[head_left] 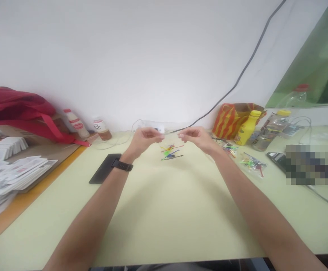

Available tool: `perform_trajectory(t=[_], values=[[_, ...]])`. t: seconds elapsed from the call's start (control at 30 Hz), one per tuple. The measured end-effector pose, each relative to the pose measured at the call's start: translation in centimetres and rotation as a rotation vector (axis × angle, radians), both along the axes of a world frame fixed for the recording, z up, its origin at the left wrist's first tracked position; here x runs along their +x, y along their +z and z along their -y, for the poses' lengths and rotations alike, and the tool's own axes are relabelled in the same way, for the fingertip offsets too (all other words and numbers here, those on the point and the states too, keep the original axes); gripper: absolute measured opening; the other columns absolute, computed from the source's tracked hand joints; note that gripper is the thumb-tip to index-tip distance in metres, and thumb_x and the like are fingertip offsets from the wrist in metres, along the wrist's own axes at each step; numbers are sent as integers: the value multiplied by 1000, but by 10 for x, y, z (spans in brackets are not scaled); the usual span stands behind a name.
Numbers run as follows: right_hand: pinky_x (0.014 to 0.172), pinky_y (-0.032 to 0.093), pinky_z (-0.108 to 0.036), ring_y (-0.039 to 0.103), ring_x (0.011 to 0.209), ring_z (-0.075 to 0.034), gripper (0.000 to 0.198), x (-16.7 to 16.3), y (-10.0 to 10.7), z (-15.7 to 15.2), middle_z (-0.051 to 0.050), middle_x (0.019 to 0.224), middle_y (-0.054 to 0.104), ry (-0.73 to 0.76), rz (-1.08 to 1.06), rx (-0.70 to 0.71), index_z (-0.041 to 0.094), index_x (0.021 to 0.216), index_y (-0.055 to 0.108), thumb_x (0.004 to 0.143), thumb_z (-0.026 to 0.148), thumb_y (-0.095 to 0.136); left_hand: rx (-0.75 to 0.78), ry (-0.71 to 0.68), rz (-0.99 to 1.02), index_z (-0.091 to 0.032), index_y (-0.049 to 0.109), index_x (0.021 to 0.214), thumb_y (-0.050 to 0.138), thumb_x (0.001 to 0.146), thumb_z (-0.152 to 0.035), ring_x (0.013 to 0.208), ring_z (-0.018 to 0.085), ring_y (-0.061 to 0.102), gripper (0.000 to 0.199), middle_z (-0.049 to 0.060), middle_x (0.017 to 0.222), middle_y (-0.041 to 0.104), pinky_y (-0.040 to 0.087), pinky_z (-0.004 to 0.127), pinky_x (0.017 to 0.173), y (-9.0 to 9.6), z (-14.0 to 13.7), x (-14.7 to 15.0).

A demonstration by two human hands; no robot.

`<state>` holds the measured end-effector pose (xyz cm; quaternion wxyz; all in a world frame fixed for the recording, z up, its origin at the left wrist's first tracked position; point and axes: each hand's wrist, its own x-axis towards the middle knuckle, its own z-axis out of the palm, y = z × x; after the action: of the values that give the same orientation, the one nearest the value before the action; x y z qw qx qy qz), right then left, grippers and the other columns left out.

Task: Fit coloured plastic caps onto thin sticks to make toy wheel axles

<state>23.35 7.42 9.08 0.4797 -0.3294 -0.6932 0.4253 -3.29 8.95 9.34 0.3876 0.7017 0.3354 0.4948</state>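
Note:
A clear plastic bag point(171, 152) hangs upright between my hands, with small red, yellow, green, blue and black plastic pieces in its lower part. My left hand point(147, 140), with a black watch on its wrist, pinches the bag's top left corner. At the top right corner, the fingers of my right hand point(195, 137) are closed on the same bag. The bag's edges are hard to make out. More small bags of coloured pieces, a nearer bag point(252, 164) and a farther one point(228, 147), lie to the right of my right hand.
A black phone point(103, 169) lies beside my left wrist. Stacks of white cards point(17, 173) stand at the left. Bottles, including a yellow bottle point(247, 128), and a striped bag point(226, 122) line the back right. A dark cable point(237, 81) runs down the wall.

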Motion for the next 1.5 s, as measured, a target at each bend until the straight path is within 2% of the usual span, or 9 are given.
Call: perform_trajectory(t=[0.1, 0.4, 0.63, 0.8, 0.93, 1.03, 1.17, 1.37, 1.5], values=[[74, 53, -35, 64, 76, -18, 37, -1, 1, 1, -3, 82, 74, 18, -51, -14, 22, 107, 81, 76, 42, 84, 8, -21, 25, -18, 80, 89, 92, 70, -40, 73, 20, 71, 31, 7, 80, 76, 60, 36, 73, -1, -1, 0], [69, 50, -34, 59, 71, -17, 21, -1, -10, -14, -4, 76, 72, 5, -222, -106, 22, 87, 82, 71, 35, 81, -18, -37, 88, -20, 84, 91, 87, 75, -39, 77, 23, 73, 25, 10, 83, 78, 60, 42, 82, -3, -4, -3], [71, 51, -36, 59, 71, -18, 33, -5, -7, -11, -6, 77, 69, -14, -237, -16, 20, 82, 77, 82, 53, 74, 2, -49, 92, -18, 84, 84, 79, 84, -42, 81, 24, 73, 25, 11, 81, 78, 60, 41, 82, 5, 3, 3], [74, 53, -36, 60, 70, -17, 44, -6, 0, -3, 0, 74, 66, -35, -119, 38, 22, 108, 75, 73, 47, 86, 73, 74, 44, -18, 81, 82, 92, 69, -42, 81, 24, 73, 30, 9, 85, 78, 60, 40, 79, 7, 7, 6], [79, 54, -37, 65, 79, -19, 40, -3, 6, 1, -4, 84, 72, -55, -65, 6, 21, 103, 78, 72, 44, 88, 40, 42, 49, -17, 79, 85, 95, 65, -43, 83, 24, 73, 36, 9, 89, 78, 61, 40, 80, 8, 5, 2], [80, 54, -38, 66, 82, -20, 37, -2, 8, 2, -5, 89, 74, -75, -66, -1, 20, 98, 79, 70, 43, 89, 4, 19, 38, -18, 79, 94, 95, 65, -41, 86, 23, 73, 41, 8, 90, 77, 60, 39, 84, 10, 5, -1], [80, 55, -37, 66, 81, -19, 37, -3, 7, 1, -6, 89, 75, -69, -62, -2, 19, 95, 80, 69, 44, 89, -31, -39, -104, -21, 77, 114, 86, 78, -44, 87, 20, 70, 44, 6, 90, 75, 57, 33, 82, 11, 9, 2], [78, 55, -36, 67, 83, -21, 37, -2, 5, 2, -7, 92, 76, -29, -8, -44, 18, 94, 79, 70, 45, 87, -16, -56, -286, -18, 81, 90, 77, 85, -50, 82, 19, 66, 33, 8, 88, 76, 52, 30, 74, 6, 10, 8], [84, 54, -36, 68, 97, -23, 37, -7, 7, 7, -8, 108, 76, 33, 84, 59, 21, 103, 78, 79, 49, 80, 42, -58, -335, -18, 81, 88, 75, 86, -50, 72, 17, 63, 33, 6, 80, 74, 48, 28, 64, 11, 15, 10]])
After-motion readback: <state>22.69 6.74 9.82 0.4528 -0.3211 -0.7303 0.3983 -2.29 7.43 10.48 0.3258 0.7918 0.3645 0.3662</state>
